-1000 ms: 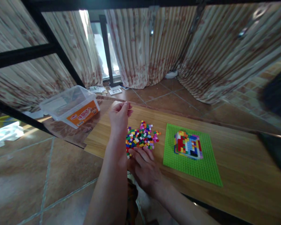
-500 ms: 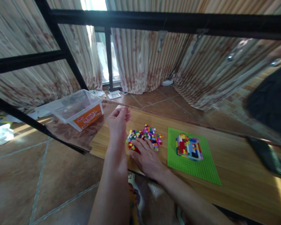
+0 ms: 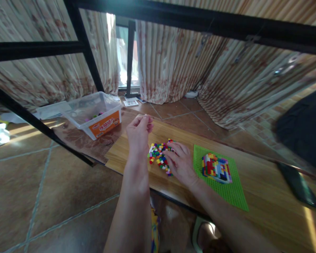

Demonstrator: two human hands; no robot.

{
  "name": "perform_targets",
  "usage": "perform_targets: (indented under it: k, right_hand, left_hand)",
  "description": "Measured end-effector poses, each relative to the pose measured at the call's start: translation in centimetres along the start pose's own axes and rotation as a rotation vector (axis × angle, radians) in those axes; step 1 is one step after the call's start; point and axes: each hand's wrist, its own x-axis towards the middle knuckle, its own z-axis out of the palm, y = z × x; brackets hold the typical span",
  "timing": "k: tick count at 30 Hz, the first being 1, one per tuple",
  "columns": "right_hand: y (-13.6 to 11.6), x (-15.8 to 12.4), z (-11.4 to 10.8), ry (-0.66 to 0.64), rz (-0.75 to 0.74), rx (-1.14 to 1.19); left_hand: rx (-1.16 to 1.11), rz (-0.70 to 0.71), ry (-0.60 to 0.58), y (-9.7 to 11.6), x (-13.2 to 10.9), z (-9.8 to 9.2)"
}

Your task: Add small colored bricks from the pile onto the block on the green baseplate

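Observation:
A pile of small coloured bricks lies on the wooden table. My left hand is raised just behind the pile, fingertips pinched together; what they hold is too small to make out. My right hand rests palm down on the right side of the pile, fingers spread over the bricks. To the right lies a green baseplate with a low multicoloured brick block built on it.
A clear plastic box with an orange label stands at the table's far left on a brown mat. A dark flat object lies at the right. Black frame bars cross overhead, curtains hang behind, and tiled floor lies below.
My right hand has slid from the near edge of the pile up and to the right across it. My left hand stays raised and pinched. The view has shifted.

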Motion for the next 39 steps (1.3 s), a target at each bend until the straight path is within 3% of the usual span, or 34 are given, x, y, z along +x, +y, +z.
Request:
perform_targets:
  k: [8, 15, 30, 34, 39]
  right_hand:
    - [-1.7, 5.6, 2.0, -0.375, -0.045, -0.07]
    - [-2.4, 7.3, 2.4, -0.524, 0.002, -0.126]
    - [-1.6, 8.1, 2.9, -0.517, -0.034, -0.113]
    - [-1.8, 7.5, 1.8, -0.393, 0.044, -0.033]
    - [-2.8, 3.8, -2.3, -0.166, 0.25, 0.222]
  left_hand:
    - [-0.06, -0.019, 0.013, 0.4, 0.1, -0.5]
    - [-0.083, -0.053, 0.0, 0.5, 0.2, -0.8]
    - [-0.091, -0.075, -0.018, 0.5, 0.3, -0.8]
    - [-0.097, -0.065, -0.03, 0.4, 0.4, -0.9]
    - [-0.097, -0.063, -0.039, 0.3, 0.5, -0.4]
